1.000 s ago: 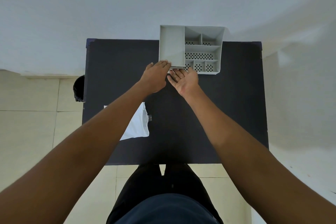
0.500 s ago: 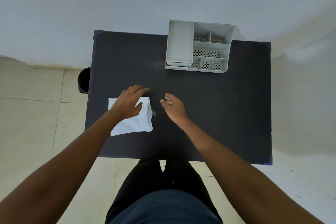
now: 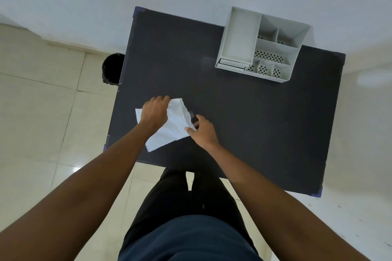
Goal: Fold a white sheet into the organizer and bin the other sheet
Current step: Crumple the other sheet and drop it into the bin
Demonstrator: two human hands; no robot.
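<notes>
A white sheet lies crumpling on the near left part of the black table. My left hand presses on its left side with fingers curled over the far edge. At the sheet's right corner, my right hand pinches the paper. The grey organizer stands at the table's far right; a folded white sheet shows at the near end of its long left compartment.
A black bin stands on the tiled floor, beside the table's left edge. A pale wall runs behind the table. My legs are at the table's near edge.
Both hands drew back from the organizer to the loose sheet. They now grip it and its right side has lifted and crumpled. The camera has tilted to the left.
</notes>
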